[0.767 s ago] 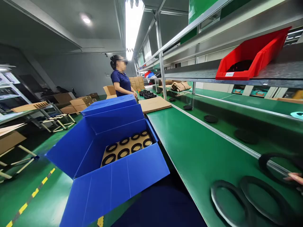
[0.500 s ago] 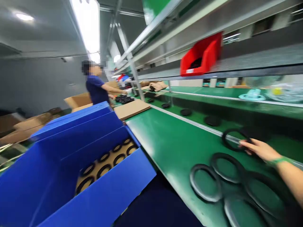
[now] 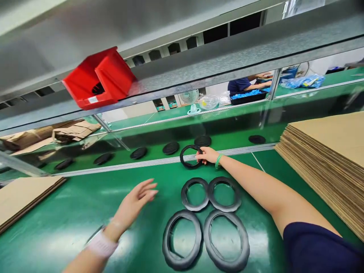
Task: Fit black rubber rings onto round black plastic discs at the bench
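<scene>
Green worktop (image 3: 93, 201) below a grey shelf (image 3: 199, 70), red bin (image 3: 116, 77) on it, cardboard (image 3: 332, 138) at either side, four rings (image 3: 167, 240), right hand (image 3: 209, 154) pinching a fifth ring (image 3: 182, 157), left hand (image 3: 136, 201) loosely spread.

R hand (image 3: 209, 154) hides part of black ring (image 3: 183, 157)'s R side; L hand (image 3: 133, 203) a bit blurred, L forearm (image 3: 85, 261) cut off at btm. Cardboard stack (image 3: 332, 132) cut by R edge, cardboard sheets (image 3: 25, 193) by L. Co-worker (image 3: 235, 87) mostly hidden behind shelf (image 3: 184, 76); blue pcs (image 3: 251, 93) too small to ID.
</scene>
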